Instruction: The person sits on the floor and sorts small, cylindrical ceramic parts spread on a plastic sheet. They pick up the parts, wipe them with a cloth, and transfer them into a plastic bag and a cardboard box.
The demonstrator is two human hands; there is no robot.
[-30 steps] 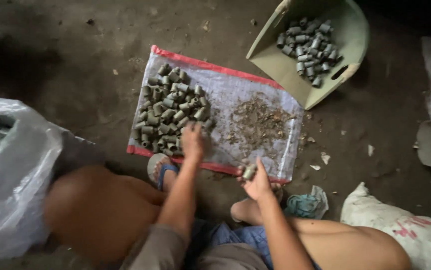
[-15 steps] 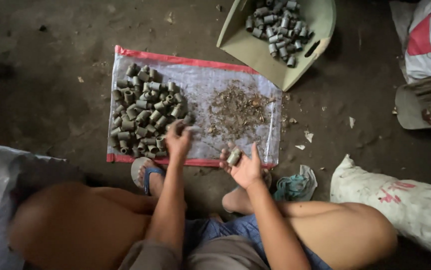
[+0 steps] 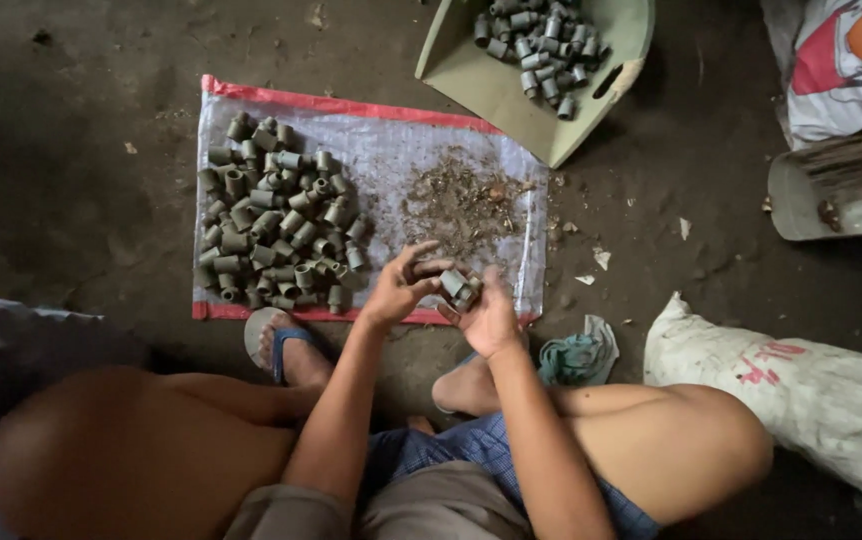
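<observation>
Over the near edge of the woven mat (image 3: 371, 140), seen from the head camera, the right hand (image 3: 491, 318) is cupping a few short grey tubes (image 3: 459, 287) in curled fingers, while the left hand (image 3: 398, 290) is reaching its half-open fingertips in to touch them. Sorting looks to be the step in hand: a heap of tubes (image 3: 276, 215) is lying on the mat's left, husk-like scraps (image 3: 461, 200) in its middle, and more tubes are sitting in the green tray (image 3: 481, 85) beyond. Picking one tube out is calling for a fine pinch without spilling the rest.

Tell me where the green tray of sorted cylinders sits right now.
In the head view the green tray lies at top centre-right on the dark floor, just beyond the far right corner of the woven mat, with the grey cylinders heaped in its upper part.
</observation>
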